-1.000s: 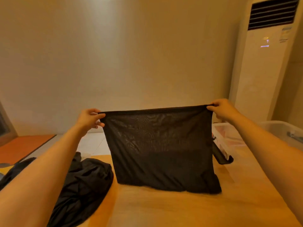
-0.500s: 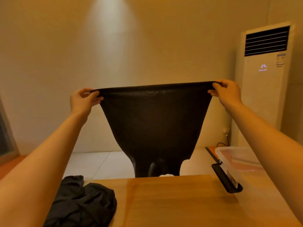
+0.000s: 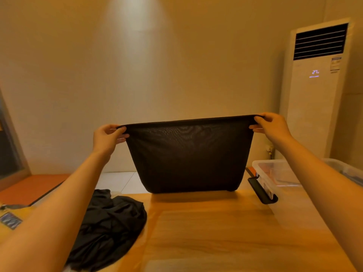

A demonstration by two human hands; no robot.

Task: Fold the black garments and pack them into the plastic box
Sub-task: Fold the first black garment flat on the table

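A black mesh garment [image 3: 188, 156] hangs stretched in the air over the far edge of the wooden table [image 3: 212, 232]. My left hand [image 3: 107, 137] pinches its top left corner and my right hand [image 3: 272, 126] pinches its top right corner. Its lower edge sits level with the table's far edge. A crumpled pile of black garments [image 3: 110, 230] lies on the table at the left, partly behind my left forearm. The clear plastic box [image 3: 275, 173] stands at the right with a black latch handle [image 3: 262, 191] on its near end.
A tall white air conditioner [image 3: 314, 91] stands in the back right corner against a plain wall. A small dark object [image 3: 9, 220] lies at the table's far left. White and orange floor shows beyond the table.
The garment, stretched high half a second ago, has come down and hangs shorter, its lower edge now at the table's far edge. Both hands have dropped lower, still pinching the corners.
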